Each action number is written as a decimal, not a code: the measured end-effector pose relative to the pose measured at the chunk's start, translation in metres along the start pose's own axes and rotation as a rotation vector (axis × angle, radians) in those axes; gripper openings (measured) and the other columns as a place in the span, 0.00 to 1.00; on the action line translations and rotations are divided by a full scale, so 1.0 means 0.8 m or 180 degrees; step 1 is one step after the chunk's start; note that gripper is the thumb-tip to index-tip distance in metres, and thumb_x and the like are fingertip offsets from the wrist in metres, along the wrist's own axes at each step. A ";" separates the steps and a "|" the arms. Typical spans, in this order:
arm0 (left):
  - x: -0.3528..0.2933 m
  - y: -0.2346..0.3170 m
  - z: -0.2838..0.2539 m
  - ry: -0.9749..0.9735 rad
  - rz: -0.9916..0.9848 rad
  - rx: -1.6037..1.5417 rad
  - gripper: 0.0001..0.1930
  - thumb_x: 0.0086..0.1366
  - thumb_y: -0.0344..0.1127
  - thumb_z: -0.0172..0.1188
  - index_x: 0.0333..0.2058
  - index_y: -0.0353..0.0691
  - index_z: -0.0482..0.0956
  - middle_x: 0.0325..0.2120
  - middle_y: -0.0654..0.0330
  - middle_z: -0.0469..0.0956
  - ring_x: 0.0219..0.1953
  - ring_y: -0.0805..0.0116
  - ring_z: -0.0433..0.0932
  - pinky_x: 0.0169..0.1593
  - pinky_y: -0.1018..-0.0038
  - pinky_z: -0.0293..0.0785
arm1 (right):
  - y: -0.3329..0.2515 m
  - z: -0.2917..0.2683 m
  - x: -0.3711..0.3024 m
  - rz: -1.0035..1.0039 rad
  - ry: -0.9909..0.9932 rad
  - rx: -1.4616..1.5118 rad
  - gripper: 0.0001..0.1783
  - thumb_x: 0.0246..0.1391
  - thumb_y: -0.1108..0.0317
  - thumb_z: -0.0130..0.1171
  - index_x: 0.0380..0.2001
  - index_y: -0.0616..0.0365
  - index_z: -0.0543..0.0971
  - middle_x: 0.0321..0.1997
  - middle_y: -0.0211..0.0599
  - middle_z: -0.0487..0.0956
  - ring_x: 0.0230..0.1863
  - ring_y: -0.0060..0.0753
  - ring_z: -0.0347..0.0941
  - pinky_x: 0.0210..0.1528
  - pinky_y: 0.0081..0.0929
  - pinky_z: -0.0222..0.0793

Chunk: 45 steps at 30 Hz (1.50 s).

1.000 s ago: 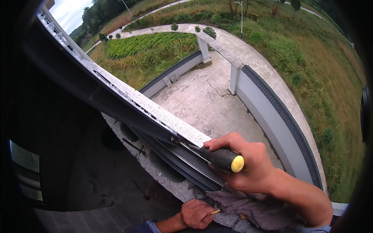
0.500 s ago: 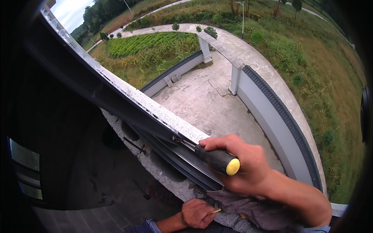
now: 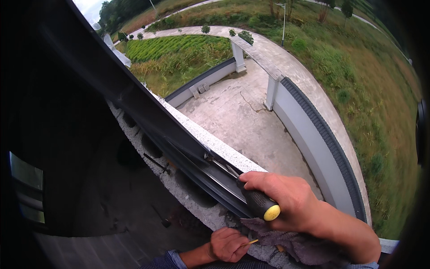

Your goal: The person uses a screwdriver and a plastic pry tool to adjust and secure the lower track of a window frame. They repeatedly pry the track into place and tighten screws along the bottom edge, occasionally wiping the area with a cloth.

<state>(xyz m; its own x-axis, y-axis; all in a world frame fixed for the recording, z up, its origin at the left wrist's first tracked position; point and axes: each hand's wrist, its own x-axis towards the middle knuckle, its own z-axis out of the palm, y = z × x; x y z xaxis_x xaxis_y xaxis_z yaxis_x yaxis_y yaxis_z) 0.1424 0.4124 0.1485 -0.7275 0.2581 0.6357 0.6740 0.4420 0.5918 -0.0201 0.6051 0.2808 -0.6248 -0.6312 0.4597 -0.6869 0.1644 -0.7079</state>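
Note:
My right hand [image 3: 289,197] is closed round the black, yellow-ended handle of a screwdriver [image 3: 259,199]. Its shaft slants up and left along the dark window frame track [image 3: 224,188], towards a small metal fitting [image 3: 208,157] at the sash's lower edge. Whether the tip touches that fitting I cannot tell. The dark window sash [image 3: 130,96] stands tilted outward over the sill. Lower down, my left hand [image 3: 229,245] rests by the rough inner sill, its fingers pinched on a thin yellow stick [image 3: 253,242]. A grey-purple cloth [image 3: 295,244] lies under my right forearm.
On the rough concrete ledge [image 3: 179,188] lies a small dark tool [image 3: 154,163]. Another long dark tool [image 3: 161,217] is on the shadowed floor inside. Past the white outer sill [image 3: 215,139], a concrete yard [image 3: 242,116] with a tiled wall [image 3: 322,148] lies well below.
My right hand and the screwdriver have moved slightly down and to the right. The sash's upper part has shifted right, covering more of the outer sill. My left hand is nearly still.

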 end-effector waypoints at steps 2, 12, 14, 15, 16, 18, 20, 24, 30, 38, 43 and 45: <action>0.001 0.000 0.001 0.0030 0.0012 -0.0014 0.11 0.59 0.28 0.74 0.39 0.34 0.82 0.25 0.59 0.83 0.25 0.61 0.82 0.26 0.71 0.73 | -0.004 -0.003 -0.003 0.0009 -0.0038 -0.0103 0.28 0.44 0.80 0.71 0.52 0.60 0.79 0.50 0.45 0.86 0.46 0.48 0.87 0.43 0.36 0.85; 0.005 0.001 -0.001 0.0036 0.0001 -0.0064 0.11 0.60 0.28 0.74 0.39 0.34 0.82 0.26 0.59 0.83 0.25 0.62 0.82 0.27 0.71 0.74 | -0.001 0.009 0.011 -0.0046 0.0284 -0.0022 0.27 0.45 0.81 0.71 0.52 0.63 0.80 0.52 0.47 0.87 0.50 0.48 0.88 0.49 0.34 0.85; 0.005 0.002 -0.002 0.0051 0.0000 -0.0054 0.11 0.60 0.28 0.74 0.39 0.34 0.82 0.26 0.59 0.83 0.25 0.62 0.82 0.27 0.70 0.74 | 0.005 0.014 0.014 0.0057 0.0190 0.0023 0.28 0.45 0.81 0.71 0.53 0.62 0.80 0.53 0.47 0.87 0.51 0.49 0.87 0.50 0.35 0.84; 0.007 0.002 -0.002 0.0051 0.0002 -0.0056 0.11 0.61 0.28 0.74 0.39 0.34 0.82 0.26 0.59 0.83 0.25 0.62 0.82 0.27 0.70 0.74 | 0.006 0.017 0.014 0.0106 0.0153 0.0042 0.28 0.44 0.81 0.71 0.53 0.62 0.80 0.54 0.47 0.86 0.51 0.49 0.87 0.51 0.36 0.84; 0.008 0.003 -0.002 0.0052 0.0005 -0.0058 0.11 0.61 0.28 0.74 0.39 0.34 0.82 0.26 0.59 0.83 0.25 0.62 0.82 0.27 0.70 0.75 | 0.008 0.018 0.015 0.0156 0.0116 0.0061 0.29 0.44 0.81 0.71 0.53 0.61 0.80 0.55 0.47 0.86 0.52 0.49 0.87 0.51 0.36 0.84; 0.007 0.002 -0.002 0.0048 0.0009 -0.0057 0.11 0.61 0.28 0.74 0.39 0.34 0.82 0.26 0.59 0.83 0.26 0.62 0.82 0.27 0.70 0.75 | 0.007 0.019 0.014 0.0218 0.0054 0.0058 0.30 0.43 0.81 0.71 0.54 0.61 0.80 0.56 0.47 0.86 0.53 0.49 0.87 0.52 0.37 0.84; 0.005 0.002 -0.001 0.0049 0.0015 -0.0060 0.11 0.61 0.28 0.74 0.39 0.34 0.82 0.26 0.59 0.83 0.26 0.62 0.82 0.27 0.70 0.75 | 0.006 0.015 0.011 0.0240 0.0002 0.0014 0.30 0.43 0.80 0.71 0.54 0.61 0.80 0.58 0.46 0.85 0.53 0.49 0.86 0.52 0.37 0.84; 0.007 0.001 -0.001 0.0072 0.0032 -0.0078 0.11 0.61 0.29 0.74 0.39 0.34 0.82 0.27 0.59 0.84 0.26 0.62 0.83 0.28 0.70 0.75 | 0.002 0.009 0.000 -0.0101 -0.0093 -0.0190 0.28 0.44 0.77 0.72 0.53 0.63 0.80 0.56 0.49 0.86 0.51 0.49 0.87 0.50 0.35 0.85; 0.006 0.002 -0.003 0.0068 0.0016 -0.0045 0.11 0.61 0.29 0.74 0.39 0.34 0.82 0.27 0.59 0.83 0.26 0.62 0.82 0.27 0.70 0.75 | -0.013 0.004 -0.012 -0.0246 -0.0301 -0.0296 0.23 0.48 0.72 0.70 0.49 0.65 0.81 0.54 0.51 0.86 0.47 0.47 0.88 0.46 0.33 0.86; 0.009 0.002 -0.003 0.0087 -0.0004 -0.0123 0.12 0.61 0.29 0.73 0.41 0.34 0.82 0.27 0.59 0.82 0.26 0.62 0.82 0.27 0.69 0.75 | -0.025 -0.002 -0.024 -0.0531 -0.0358 -0.0765 0.13 0.51 0.75 0.66 0.42 0.65 0.83 0.49 0.53 0.87 0.44 0.45 0.89 0.44 0.33 0.87; 0.007 0.000 -0.004 0.0058 0.0023 -0.0047 0.12 0.61 0.30 0.73 0.41 0.35 0.82 0.27 0.60 0.82 0.26 0.62 0.82 0.27 0.69 0.74 | -0.040 -0.011 -0.023 -0.0549 -0.0579 -0.0863 0.16 0.51 0.75 0.71 0.43 0.67 0.81 0.49 0.58 0.87 0.45 0.52 0.89 0.47 0.38 0.87; 0.007 0.000 -0.004 0.0092 0.0020 -0.0041 0.12 0.61 0.30 0.73 0.41 0.35 0.82 0.27 0.60 0.81 0.26 0.62 0.82 0.27 0.69 0.74 | -0.043 -0.013 -0.028 -0.0362 -0.0537 -0.0733 0.19 0.49 0.73 0.74 0.44 0.67 0.81 0.50 0.59 0.87 0.45 0.52 0.89 0.46 0.38 0.87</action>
<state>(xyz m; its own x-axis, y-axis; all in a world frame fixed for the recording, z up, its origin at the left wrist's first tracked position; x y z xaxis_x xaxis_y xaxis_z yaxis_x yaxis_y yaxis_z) 0.1391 0.4115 0.1534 -0.7194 0.2358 0.6533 0.6802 0.4294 0.5941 0.0134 0.6213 0.3005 -0.4818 -0.7692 0.4199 -0.8270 0.2407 -0.5080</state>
